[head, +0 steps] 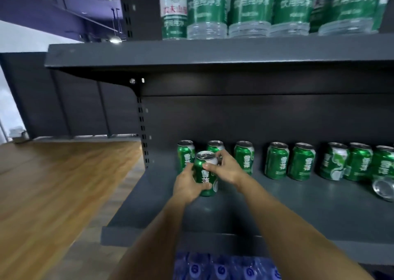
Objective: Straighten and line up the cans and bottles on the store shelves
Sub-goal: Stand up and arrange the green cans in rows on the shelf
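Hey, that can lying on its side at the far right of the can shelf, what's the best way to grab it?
Grip the tipped can across its round body, coming from above and the front. It lies on its side on the shelf with one end facing out, in front of the upright cans, so its sides look free to wrap. Then stand it up. Its right part runs out of frame, so clearance there can't be judged.
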`<state>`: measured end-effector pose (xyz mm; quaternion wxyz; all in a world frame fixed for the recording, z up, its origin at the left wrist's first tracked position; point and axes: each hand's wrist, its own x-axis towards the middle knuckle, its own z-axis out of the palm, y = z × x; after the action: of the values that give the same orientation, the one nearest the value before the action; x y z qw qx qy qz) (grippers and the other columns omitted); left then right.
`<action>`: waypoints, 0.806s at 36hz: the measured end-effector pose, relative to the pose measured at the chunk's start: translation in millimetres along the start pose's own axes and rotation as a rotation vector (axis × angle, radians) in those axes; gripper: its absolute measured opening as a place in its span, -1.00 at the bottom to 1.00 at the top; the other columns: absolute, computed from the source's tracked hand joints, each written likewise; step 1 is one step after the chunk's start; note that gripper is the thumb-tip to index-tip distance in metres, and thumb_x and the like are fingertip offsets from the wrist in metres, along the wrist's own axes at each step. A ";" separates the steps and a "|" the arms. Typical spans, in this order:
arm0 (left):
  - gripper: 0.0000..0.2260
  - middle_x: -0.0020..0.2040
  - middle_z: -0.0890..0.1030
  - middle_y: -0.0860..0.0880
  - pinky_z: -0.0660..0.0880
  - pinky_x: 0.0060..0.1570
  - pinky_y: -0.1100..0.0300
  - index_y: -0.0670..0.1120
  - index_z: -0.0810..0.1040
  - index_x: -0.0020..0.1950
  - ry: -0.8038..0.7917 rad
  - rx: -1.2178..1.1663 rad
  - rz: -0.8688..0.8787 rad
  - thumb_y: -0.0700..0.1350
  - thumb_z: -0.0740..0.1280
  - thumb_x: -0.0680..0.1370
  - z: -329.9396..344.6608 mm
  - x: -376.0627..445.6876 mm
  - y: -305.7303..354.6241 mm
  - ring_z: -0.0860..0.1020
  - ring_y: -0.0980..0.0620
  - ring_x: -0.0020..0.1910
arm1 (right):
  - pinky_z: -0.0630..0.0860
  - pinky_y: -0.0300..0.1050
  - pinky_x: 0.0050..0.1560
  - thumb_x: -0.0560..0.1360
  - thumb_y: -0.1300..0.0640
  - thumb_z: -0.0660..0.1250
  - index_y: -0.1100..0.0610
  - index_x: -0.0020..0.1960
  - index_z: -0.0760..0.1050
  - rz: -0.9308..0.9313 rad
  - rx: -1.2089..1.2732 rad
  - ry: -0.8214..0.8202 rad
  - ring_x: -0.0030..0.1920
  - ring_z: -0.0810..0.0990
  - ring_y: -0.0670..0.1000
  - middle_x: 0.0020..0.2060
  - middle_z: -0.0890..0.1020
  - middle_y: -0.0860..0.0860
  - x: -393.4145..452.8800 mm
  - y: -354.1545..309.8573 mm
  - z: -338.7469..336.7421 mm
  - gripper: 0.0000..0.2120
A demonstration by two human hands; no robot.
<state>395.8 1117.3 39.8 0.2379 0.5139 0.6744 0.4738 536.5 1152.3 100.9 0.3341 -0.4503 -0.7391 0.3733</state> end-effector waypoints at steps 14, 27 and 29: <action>-0.47 -0.05 0.65 0.08 0.57 0.00 0.01 0.04 0.44 0.09 0.085 0.040 0.045 -0.07 0.59 0.22 -37.6 31.5 -35.2 0.64 0.04 -0.07 | 0.44 -0.13 0.15 0.41 0.15 0.48 0.18 0.28 0.39 0.038 -0.112 0.077 0.13 0.55 0.06 0.14 0.59 0.06 24.4 -7.5 70.0 -0.51; -0.43 0.08 0.57 0.04 0.53 -0.04 0.04 0.04 0.35 0.14 0.065 0.167 0.060 0.08 0.55 0.26 -43.4 27.9 -34.6 0.57 0.01 0.00 | 0.44 -0.11 0.05 0.43 0.12 0.45 0.19 0.17 0.44 0.043 -0.178 0.113 -0.03 0.52 0.02 -0.04 0.57 0.04 24.6 -9.7 73.6 -0.63; -0.38 0.14 0.55 0.04 0.53 0.00 0.03 0.05 0.33 0.22 0.071 0.152 0.064 0.07 0.55 0.27 -42.4 23.9 -31.9 0.57 0.01 0.04 | 0.43 -0.12 0.11 0.45 0.12 0.44 0.19 0.22 0.42 0.048 -0.179 0.089 0.08 0.55 0.05 0.07 0.60 0.07 22.6 -8.5 73.3 -0.60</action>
<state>338.0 1121.7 34.1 0.1590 0.5346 0.6998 0.4464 463.8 1151.9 75.2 0.3161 -0.5122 -0.7429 0.2931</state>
